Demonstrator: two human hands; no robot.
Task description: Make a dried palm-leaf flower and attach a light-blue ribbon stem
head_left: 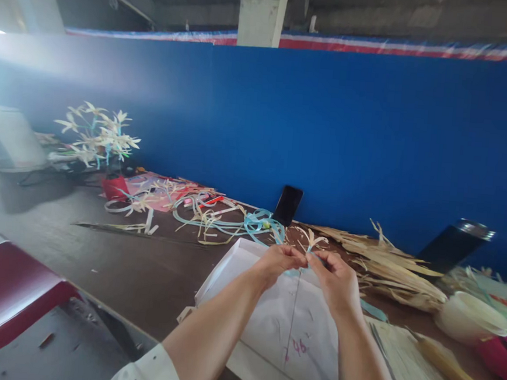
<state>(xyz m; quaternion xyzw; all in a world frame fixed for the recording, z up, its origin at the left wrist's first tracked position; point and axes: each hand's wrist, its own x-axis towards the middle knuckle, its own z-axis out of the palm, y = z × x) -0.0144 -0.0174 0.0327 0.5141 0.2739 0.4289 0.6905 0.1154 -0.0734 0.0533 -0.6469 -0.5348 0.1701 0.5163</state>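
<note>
My left hand (280, 263) and my right hand (336, 281) meet above a shallow white box (260, 331) with pink handwriting inside. Between them is a small flower (311, 239) made of pale dried strips, its petals spread upward. The fingertips of both hands pinch its base, where light blue ribbon shows. How the ribbon runs under the fingers is partly hidden. Just beyond my left hand lies a tangle of light blue ribbon (260, 221). Dried husk leaves (396, 277) are piled to the right of my right hand.
A phone (288, 204) leans on the blue partition (363, 140). At right are a dark flask (455, 247), a pale bowl (474, 318) and a wooden board (415, 366). At left stands a bunch of finished pale flowers (104, 134); a red chair (3, 299) is below.
</note>
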